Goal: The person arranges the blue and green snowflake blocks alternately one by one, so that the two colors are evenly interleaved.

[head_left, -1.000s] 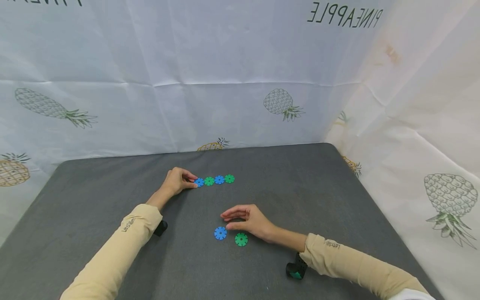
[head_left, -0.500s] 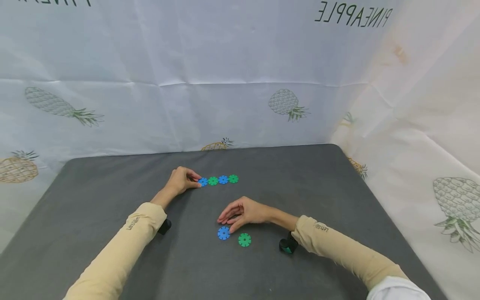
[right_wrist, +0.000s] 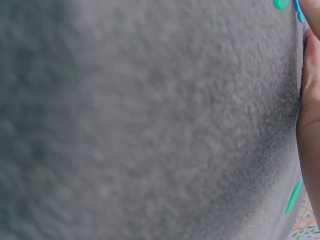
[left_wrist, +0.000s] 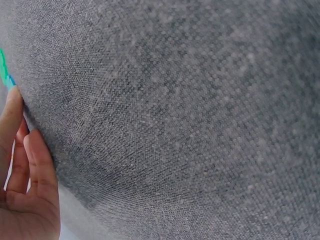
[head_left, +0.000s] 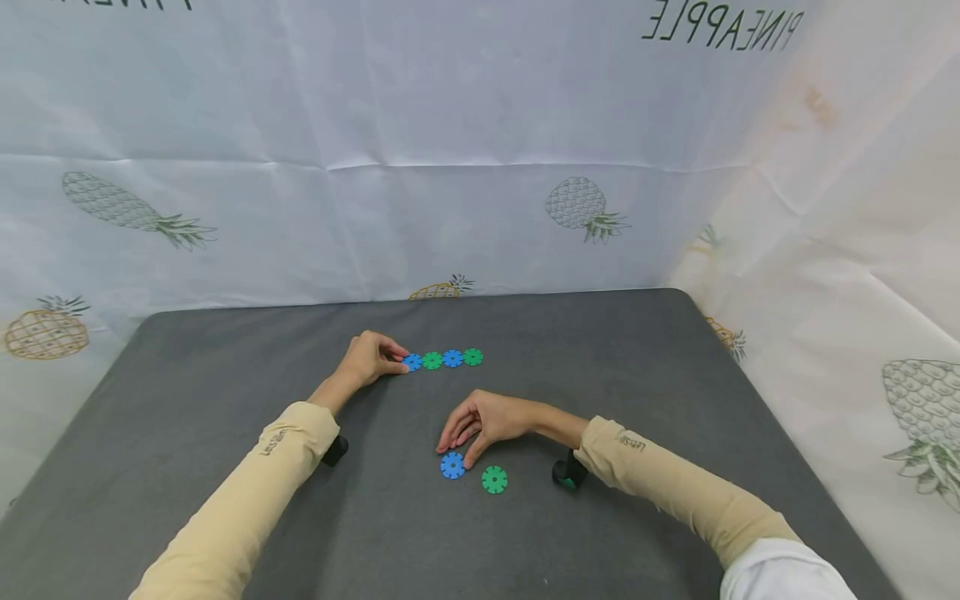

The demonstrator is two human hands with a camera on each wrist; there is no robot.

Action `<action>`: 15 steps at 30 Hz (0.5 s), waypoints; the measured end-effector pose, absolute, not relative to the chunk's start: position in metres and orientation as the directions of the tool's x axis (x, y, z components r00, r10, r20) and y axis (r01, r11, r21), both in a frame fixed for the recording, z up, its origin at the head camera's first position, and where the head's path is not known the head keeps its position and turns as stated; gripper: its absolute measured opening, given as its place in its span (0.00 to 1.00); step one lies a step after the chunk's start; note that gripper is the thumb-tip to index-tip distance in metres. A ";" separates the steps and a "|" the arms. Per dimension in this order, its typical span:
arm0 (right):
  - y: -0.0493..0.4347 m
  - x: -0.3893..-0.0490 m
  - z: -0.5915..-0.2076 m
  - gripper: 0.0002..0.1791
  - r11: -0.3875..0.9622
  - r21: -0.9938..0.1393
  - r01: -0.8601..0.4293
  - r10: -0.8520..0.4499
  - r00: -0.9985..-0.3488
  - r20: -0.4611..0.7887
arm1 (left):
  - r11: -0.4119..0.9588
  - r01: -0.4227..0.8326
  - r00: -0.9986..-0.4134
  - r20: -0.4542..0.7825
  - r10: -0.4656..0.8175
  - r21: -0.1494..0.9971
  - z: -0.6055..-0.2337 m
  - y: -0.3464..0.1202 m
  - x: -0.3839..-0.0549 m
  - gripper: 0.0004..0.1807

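Observation:
At the far end of the table, a row of interlocking notched plastic discs in alternating blue and green lies flat. My left hand [head_left: 363, 360] pinches the leftmost blue disc [head_left: 412, 362] of that row between thumb and fingers. In the left wrist view the thumb tip covers most of this blue disc [left_wrist: 11, 80], with a green disc [left_wrist: 3, 67] beyond. Nearer me, a separate blue disc [head_left: 452, 466] lies on the cloth. My right hand [head_left: 487, 419] arches over it, thumb at its right edge and fingertips at its upper left edge. Beside it is a loose green disc [head_left: 494, 480].
Dark grey cloth covers the table [head_left: 615, 400]. A white curtain printed with pineapples [head_left: 450, 125] hangs along the back and right sides. Black wrist-camera mounts [head_left: 567, 472] sit beneath both forearms.
My right hand has come down to the loose blue disc, its thumb and fingertips closing in on the edges. My left hand stays at the row. The head view has shifted slightly.

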State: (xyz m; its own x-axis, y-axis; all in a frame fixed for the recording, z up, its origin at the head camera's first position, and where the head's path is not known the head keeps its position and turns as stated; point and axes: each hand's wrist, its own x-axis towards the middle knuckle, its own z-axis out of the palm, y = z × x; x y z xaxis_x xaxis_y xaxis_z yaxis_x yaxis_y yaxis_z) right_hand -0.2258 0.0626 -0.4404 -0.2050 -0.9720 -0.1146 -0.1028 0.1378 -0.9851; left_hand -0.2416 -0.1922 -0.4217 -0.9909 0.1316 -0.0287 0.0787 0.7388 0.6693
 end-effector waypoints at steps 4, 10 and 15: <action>0.063 -0.227 -0.439 0.21 0.146 -0.980 -0.135 -0.976 -0.181 -0.120 | 0.742 0.066 -0.992 -0.036 0.121 0.667 -0.423 -0.190 -0.244 0.12; 0.062 -0.230 -0.442 0.20 0.143 -0.968 -0.208 -0.981 -0.161 -0.110 | 0.746 0.062 -0.992 -0.039 0.117 0.663 -0.423 -0.189 -0.244 0.12; 0.059 -0.231 -0.441 0.19 0.147 -0.944 -0.297 -0.983 -0.146 -0.108 | 0.744 0.049 -0.993 -0.050 0.110 0.666 -0.423 -0.191 -0.243 0.12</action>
State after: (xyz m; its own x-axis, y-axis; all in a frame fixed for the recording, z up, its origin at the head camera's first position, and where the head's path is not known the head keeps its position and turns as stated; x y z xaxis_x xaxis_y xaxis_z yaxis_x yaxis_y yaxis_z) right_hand -0.2312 0.0591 -0.4409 -0.1458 -0.9835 -0.1075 -0.2966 0.1471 -0.9436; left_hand -0.2427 -0.1907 -0.4231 -0.9927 0.1099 -0.0498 0.0489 0.7441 0.6662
